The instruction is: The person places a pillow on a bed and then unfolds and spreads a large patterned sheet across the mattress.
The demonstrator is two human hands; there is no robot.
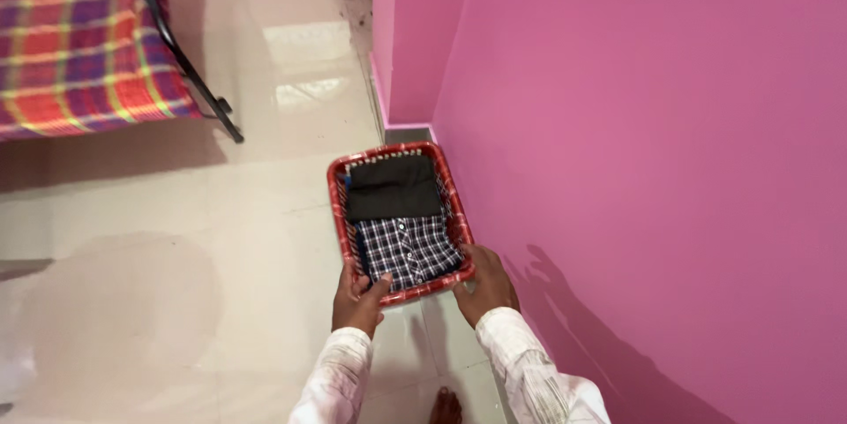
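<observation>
Glossy cream floor tiles (pixel 176 239) beside pink wall (pixel 662 168): red woven plastic basket (pixel 337 203), long axis pointing away, near rim clasped by left hand (pixel 357 300) and right hand (pixel 483 287) equally.

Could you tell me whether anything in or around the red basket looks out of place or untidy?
Nothing stands out. The red basket holds a folded black garment and checked shirt, both flat; both hands hold its near rim.

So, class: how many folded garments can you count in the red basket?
2: a black garment at the far end of the red basket, a checked shirt nearer the hands. More may lie hidden underneath.
</observation>
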